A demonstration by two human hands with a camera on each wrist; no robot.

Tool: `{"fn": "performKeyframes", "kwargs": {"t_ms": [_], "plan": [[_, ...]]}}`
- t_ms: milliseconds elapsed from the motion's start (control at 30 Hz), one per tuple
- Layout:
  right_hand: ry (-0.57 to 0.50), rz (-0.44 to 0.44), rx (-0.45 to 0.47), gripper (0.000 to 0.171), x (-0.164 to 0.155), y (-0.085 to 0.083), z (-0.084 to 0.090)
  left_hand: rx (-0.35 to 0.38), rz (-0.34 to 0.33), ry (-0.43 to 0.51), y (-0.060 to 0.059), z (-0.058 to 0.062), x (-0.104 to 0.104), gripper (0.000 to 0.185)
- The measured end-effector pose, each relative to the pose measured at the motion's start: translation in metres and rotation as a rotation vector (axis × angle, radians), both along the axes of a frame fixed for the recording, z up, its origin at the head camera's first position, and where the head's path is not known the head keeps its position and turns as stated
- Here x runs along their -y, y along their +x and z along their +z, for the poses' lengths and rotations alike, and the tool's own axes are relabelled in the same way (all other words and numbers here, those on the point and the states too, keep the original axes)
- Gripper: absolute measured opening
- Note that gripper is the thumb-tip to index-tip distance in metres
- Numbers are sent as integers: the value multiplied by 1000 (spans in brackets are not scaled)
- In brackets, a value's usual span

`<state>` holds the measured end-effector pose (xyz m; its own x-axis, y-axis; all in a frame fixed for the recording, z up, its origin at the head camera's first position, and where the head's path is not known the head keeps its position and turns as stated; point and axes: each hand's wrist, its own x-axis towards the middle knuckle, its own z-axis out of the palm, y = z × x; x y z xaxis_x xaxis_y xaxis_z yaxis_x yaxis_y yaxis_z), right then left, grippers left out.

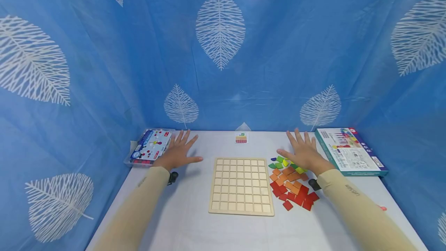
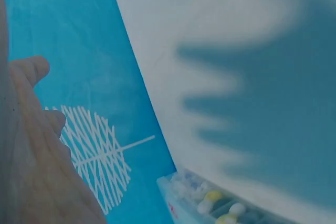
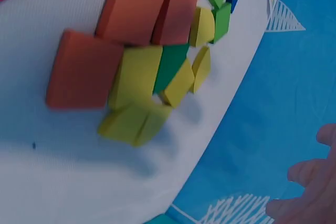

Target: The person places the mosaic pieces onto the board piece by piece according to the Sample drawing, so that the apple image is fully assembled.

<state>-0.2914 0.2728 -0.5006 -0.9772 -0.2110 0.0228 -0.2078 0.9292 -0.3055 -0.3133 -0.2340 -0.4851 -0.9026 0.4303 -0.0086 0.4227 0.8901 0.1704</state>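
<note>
Left grip [image 1: 177,151]: fingers spread flat on the counter [image 1: 195,220], holding nothing; clear case [image 1: 150,147] just beside it.
Right grip [image 1: 304,152]: spread, palm down over the coloured tiles [image 1: 290,183].
Wooden grid board [image 1: 241,185]: between both grips.

right hand [image 1: 306,154] hides some tiles [image 1: 290,183] | plastic case [image 2: 220,205] cut by frame edge
</note>
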Motion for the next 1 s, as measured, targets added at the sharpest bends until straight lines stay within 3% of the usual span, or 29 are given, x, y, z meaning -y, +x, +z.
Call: {"fn": "performKeyframes", "kwargs": {"t_ms": [100,267,767,1000], "plan": [[-10,4,9,107,5,0,-4,5,-2,16,3,-7,-4,105],[-42,7,57,107,12,3,-6,79,-19,90,10,-15,-13,107],[-125,-8,69,105,21,6,-30,163,-72,134,24,-54,-31,107],[-143,6,67,102,24,8,-32,224,-72,134,32,-63,-37,102]]}}
